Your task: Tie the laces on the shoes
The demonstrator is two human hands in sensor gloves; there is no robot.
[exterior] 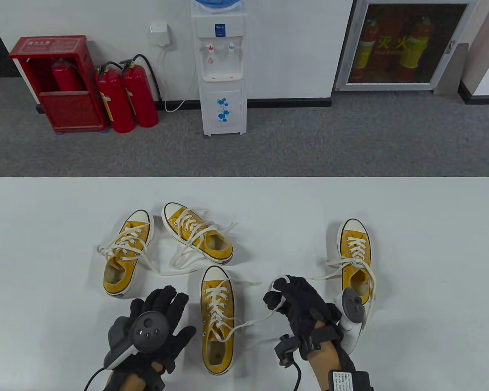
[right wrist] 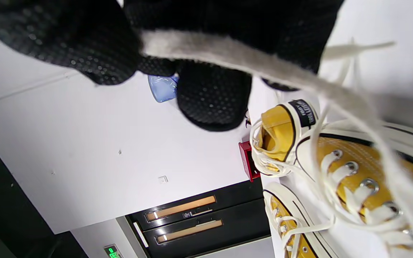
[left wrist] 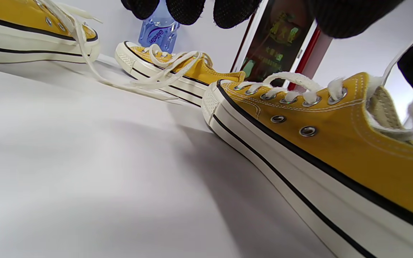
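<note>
Currently, right hand pinching flat cream lace of yellow canvas sneaker, left hand spread, white table.

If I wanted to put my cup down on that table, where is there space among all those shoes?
The white table is bare along its left side, left of the far-left sneaker, and along the far edge beyond the toes. A gap also lies between the middle sneaker and the right sneaker, though a lace held by the right hand crosses it. The left cluster is crowded.
</note>
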